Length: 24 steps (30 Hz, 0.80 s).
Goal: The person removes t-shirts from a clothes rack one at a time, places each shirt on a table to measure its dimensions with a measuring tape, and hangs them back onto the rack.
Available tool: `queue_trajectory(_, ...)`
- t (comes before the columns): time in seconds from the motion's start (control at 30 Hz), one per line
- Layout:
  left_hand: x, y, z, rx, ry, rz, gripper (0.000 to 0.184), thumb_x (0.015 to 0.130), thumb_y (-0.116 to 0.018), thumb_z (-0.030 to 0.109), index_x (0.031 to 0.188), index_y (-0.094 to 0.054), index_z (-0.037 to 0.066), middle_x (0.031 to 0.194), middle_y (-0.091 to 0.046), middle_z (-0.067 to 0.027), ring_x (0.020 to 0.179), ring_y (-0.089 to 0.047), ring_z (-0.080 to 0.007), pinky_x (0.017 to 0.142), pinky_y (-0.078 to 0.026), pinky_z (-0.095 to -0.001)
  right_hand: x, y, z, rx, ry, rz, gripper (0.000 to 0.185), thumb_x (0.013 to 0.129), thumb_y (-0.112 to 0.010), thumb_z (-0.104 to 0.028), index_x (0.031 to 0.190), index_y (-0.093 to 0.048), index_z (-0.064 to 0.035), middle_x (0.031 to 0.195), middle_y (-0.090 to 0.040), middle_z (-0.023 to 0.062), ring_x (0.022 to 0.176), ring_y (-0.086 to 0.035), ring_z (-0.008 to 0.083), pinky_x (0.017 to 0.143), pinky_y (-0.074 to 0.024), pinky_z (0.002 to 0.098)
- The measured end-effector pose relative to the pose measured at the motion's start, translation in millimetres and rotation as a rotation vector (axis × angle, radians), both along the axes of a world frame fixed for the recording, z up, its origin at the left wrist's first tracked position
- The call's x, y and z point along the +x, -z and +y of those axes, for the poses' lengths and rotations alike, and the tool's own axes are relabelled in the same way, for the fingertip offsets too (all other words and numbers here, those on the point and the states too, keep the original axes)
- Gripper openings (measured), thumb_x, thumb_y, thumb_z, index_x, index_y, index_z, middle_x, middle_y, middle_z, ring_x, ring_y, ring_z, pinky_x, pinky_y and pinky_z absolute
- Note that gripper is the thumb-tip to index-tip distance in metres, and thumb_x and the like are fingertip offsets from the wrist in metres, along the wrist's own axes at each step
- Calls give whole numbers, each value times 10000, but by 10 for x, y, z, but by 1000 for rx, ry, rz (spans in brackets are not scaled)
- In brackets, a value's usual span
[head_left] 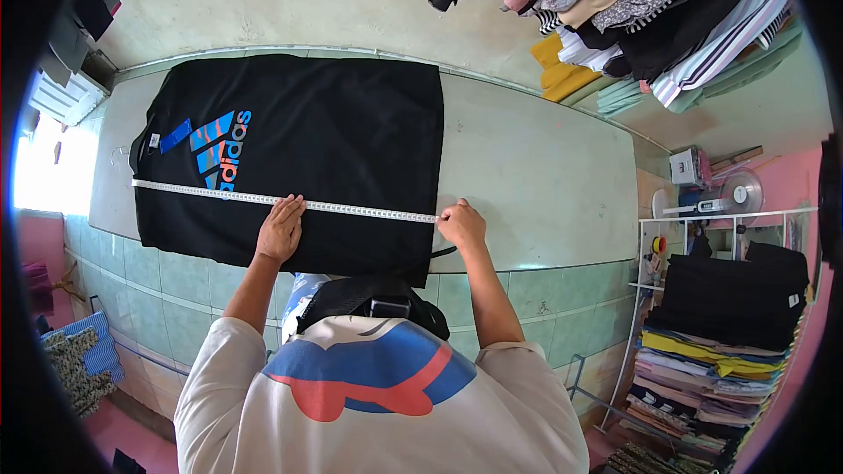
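A black shirt (360, 123) with a colourful adidas print (219, 149) lies flat on a pale table (544, 184), its neck toward the left. Across it, from the neck side to the hem, runs a white measuring tape (360, 210). My left hand (282, 226) rests flat on the shirt and the tape's middle, fingers stretched out. At the hem, my right hand (461, 223) pinches the tape's right end. A blue tag (176, 135) lies near the neck.
Clothes (650, 13) hang at the upper right. A white rack (645, 246) with folded garments (711, 369) stands at the right, a fan (742, 191) above it. A wire hanger (119, 156) lies at the table's left end. Patterned cloths (83, 369) hang lower left.
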<state>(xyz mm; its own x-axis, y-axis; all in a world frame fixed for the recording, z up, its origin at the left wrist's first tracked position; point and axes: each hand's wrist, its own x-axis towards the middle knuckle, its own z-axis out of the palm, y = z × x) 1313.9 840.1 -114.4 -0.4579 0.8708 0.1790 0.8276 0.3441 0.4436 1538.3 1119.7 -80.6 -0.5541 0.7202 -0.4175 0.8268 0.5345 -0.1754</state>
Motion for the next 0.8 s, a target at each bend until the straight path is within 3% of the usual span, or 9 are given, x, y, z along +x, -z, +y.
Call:
queue_trajectory(0.17,-23,45,-16,32,31,-10,336,780,-459,35,1098,-560,-7,1188,-528,-139,1164,-454,-289,1029,-303,-399,25,50,-6,42,-6,20,154,717,-659,-298,736,-682,-146,930,-552,65,850,-587,260,722,-484,377)
queue_trajectory(0.23,-15,45,-16,41,26,-1,342,769,-486,40,1102,-559,9,1197,-526,-126,1167,-451,-283,1021,-313,-402,83,70,21,-22,-54,144,256,704,-686,-318,827,-655,-95,926,-546,94,826,-591,260,718,-486,369)
queue_trajectory(0.3,-13,14,-9,7,33,-6,409,756,-488,58,1161,-515,10,1244,-481,-142,1199,-415,-290,1036,-284,-415,106,34,6,-208,-56,478,428,694,-700,-347,986,-562,-66,976,-521,124,815,-593,277,704,-493,389)
queue_trajectory(0.37,52,-91,4,-26,-39,146,513,748,-497,99,1250,-430,19,1314,-402,-149,1248,-345,-300,1063,-219,-437,61,-34,-96,-108,-129,546,774,662,-736,-396,1244,-329,-89,1096,-427,165,806,-592,317,750,-491,412)
queue_trajectory(0.43,61,-45,-18,-39,-115,182,646,737,-538,169,1318,-311,4,1387,-274,-177,1305,-210,-347,1078,-114,-490,-3,-127,-141,37,-210,618,971,637,-754,-406,1351,-164,-113,1182,-379,229,794,-599,351,755,-501,414)
queue_trajectory(0.63,89,11,-63,30,-210,283,700,754,-544,245,1332,-254,-22,1398,-196,-232,1298,-169,-389,1066,-93,-511,13,-369,-55,113,-116,443,1153,643,-755,-379,1389,96,-158,1324,-156,389,827,-598,418,714,-524,399)
queue_trajectory(0.67,84,15,-59,26,-207,264,710,755,-544,253,1337,-243,-19,1398,-187,-235,1299,-166,-391,1066,-97,-509,9,-577,-41,10,-27,365,1135,635,-770,-342,1391,44,-112,1394,-119,291,933,-571,391,790,-492,422)
queue_trajectory(0.77,86,-100,-20,-22,-188,116,639,760,-537,262,1324,-327,44,1400,-245,-178,1290,-230,-344,1071,-151,-462,102,-684,275,303,-187,707,1080,659,-754,-290,1392,15,-97,1374,-215,273,982,-560,371,811,-479,406)
queue_trajectory(0.8,29,25,-45,-111,-165,73,583,770,-517,261,1304,-377,72,1384,-297,-154,1277,-274,-315,1071,-173,-440,95,-972,357,426,-185,905,850,689,-728,-246,1352,-232,-51,1223,-445,222,919,-579,325,762,-478,377)
